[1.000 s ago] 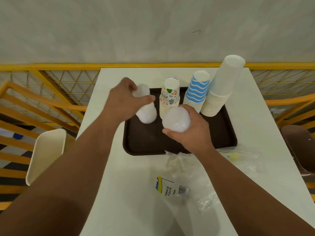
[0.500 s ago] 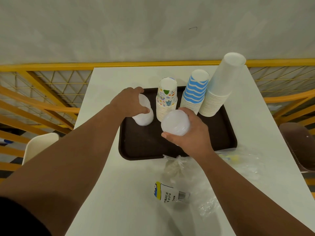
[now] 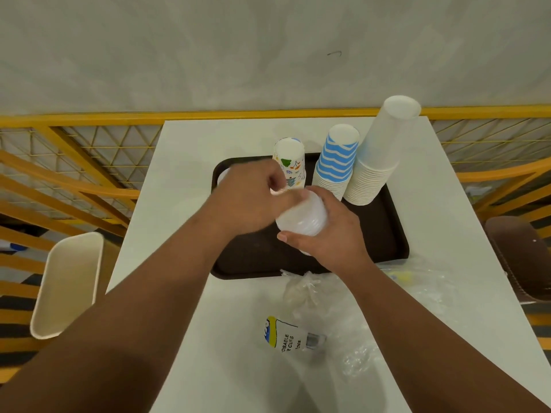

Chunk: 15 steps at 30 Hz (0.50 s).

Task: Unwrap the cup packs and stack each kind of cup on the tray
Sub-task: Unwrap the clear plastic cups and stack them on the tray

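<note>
Fingers of right hand (image 3: 328,234) and left hand (image 3: 250,201) grip translucent white cup stack (image 3: 301,219).

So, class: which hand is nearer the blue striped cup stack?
Right. The right hand holds clear cups just in front of the blue striped cup stack; the left hand is farther left, by the patterned cups.

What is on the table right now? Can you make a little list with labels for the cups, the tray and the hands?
tray: brown tray on the white table
cup stacks on tray: picture-print cups, blue-striped cups, plain white cups, all upside down
in hand: stack of clear plastic cups, above the tray
right hand: grips the clear stack from the side
left hand: fingers pinch at the top of the clear stack
near edge: empty plastic wrappers, one with a printed label
beside table: cream bin
</note>
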Tool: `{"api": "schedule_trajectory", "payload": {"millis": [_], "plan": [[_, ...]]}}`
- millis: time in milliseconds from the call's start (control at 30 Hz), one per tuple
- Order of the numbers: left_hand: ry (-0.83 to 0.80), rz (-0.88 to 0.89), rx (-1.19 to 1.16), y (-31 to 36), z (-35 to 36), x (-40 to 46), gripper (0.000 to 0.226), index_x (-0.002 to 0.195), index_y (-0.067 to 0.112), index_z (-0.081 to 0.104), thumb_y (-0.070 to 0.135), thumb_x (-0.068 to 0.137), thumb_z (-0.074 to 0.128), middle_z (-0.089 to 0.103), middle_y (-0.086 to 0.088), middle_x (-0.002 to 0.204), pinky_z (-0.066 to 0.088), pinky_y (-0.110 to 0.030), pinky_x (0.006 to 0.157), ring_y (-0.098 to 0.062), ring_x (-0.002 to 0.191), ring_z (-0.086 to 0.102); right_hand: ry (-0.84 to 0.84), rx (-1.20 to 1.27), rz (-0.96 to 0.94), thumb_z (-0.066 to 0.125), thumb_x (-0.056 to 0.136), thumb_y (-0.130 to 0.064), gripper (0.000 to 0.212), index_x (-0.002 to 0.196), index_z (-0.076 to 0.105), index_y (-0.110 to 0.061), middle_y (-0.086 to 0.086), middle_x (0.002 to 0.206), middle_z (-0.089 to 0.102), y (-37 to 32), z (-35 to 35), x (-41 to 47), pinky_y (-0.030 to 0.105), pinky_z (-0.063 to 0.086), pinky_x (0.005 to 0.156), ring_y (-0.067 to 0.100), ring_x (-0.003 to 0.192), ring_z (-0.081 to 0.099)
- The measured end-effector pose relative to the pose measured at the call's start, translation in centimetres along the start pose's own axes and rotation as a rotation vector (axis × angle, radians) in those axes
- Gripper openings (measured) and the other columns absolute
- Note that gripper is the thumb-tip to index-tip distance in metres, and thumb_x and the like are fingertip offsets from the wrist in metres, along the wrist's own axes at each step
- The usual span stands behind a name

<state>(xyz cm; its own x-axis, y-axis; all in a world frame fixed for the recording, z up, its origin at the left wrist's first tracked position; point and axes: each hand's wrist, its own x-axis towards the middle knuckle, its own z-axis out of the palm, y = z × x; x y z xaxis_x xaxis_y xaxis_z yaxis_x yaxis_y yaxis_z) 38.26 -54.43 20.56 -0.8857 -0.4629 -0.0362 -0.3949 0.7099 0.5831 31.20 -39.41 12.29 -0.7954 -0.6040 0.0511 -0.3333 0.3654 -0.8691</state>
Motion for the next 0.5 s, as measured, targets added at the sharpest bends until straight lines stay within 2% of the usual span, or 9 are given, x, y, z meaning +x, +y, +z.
{"api": "schedule_trajectory", "payload": {"millis": [33, 100, 200, 267, 400, 500], "plan": [[-0.111, -0.021, -0.015, 0.3, 0.5, -0.4, 0.037, 0.088, 0.027, 0.059, 0.061, 0.075, 0.07, 0.063, 0.013, 0.088, 0.045, -0.023, 0.067, -0.005, 0.083, 0.059, -0.012, 0.011, -0.012, 0.09, 0.059, -0.042, 0.088, 0.135, 0.051, -0.022, -0.014, 0.122, 0.059, -0.3, -0.1, -0.1, 0.009, 0.044, 0.092, 0.0, 0.109, 0.053], [-0.201, -0.053, -0.051, 0.4, 1.4, -0.6, 0.041, 0.087, 0.028, 0.057, 0.063, 0.07, 0.073, 0.06, 0.014, 0.091, 0.045, -0.022, 0.066, -0.005, 0.086, 0.057, -0.035, -0.001, -0.03, 0.09, 0.059, -0.043, 0.089, 0.136, 0.051, -0.021, -0.01, 0.122, 0.061, -1.0, -0.3, -0.2, 0.011, 0.046, 0.093, 0.002, 0.108, 0.055], [-0.196, -0.084, -0.105, 0.3, 1.9, -0.4, 0.043, 0.083, 0.027, 0.056, 0.059, 0.066, 0.078, 0.062, 0.01, 0.097, 0.051, -0.028, 0.075, -0.008, 0.092, 0.057, -0.082, -0.07, -0.041, 0.09, 0.057, -0.048, 0.098, 0.14, 0.047, -0.02, -0.005, 0.13, 0.059, -1.7, -0.7, -0.3, 0.028, 0.046, 0.102, 0.01, 0.117, 0.054], [-0.209, -0.108, -0.173, 0.2, 1.7, -0.3, 0.041, 0.081, 0.025, 0.056, 0.053, 0.065, 0.082, 0.064, 0.006, 0.097, 0.052, -0.032, 0.076, -0.011, 0.092, 0.06, -0.14, -0.124, -0.055, 0.09, 0.056, -0.048, 0.1, 0.14, 0.045, -0.018, -0.002, 0.132, 0.058, -2.1, -0.9, -0.4, 0.033, 0.044, 0.104, 0.013, 0.12, 0.054], [-0.248, -0.161, -0.363, -0.2, 0.9, -0.6, 0.046, 0.084, 0.017, 0.059, 0.046, 0.061, 0.086, 0.068, -0.005, 0.1, 0.058, -0.045, 0.082, -0.022, 0.096, 0.065, -0.11, -0.179, -0.098, 0.089, 0.06, -0.046, 0.083, 0.129, 0.052, -0.017, -0.002, 0.12, 0.063, -2.5, -0.8, -0.4, 0.035, 0.048, 0.098, 0.015, 0.109, 0.058], [-0.254, -0.202, -0.523, -0.4, 0.8, -0.7, 0.039, 0.086, 0.012, 0.058, 0.029, 0.068, 0.087, 0.068, -0.013, 0.105, 0.06, -0.043, 0.078, -0.028, 0.1, 0.066, -0.064, -0.155, -0.096, 0.088, 0.061, -0.045, 0.078, 0.126, 0.055, -0.018, -0.004, 0.116, 0.064, -2.2, -0.7, -0.5, 0.031, 0.049, 0.094, 0.013, 0.105, 0.06]]}}
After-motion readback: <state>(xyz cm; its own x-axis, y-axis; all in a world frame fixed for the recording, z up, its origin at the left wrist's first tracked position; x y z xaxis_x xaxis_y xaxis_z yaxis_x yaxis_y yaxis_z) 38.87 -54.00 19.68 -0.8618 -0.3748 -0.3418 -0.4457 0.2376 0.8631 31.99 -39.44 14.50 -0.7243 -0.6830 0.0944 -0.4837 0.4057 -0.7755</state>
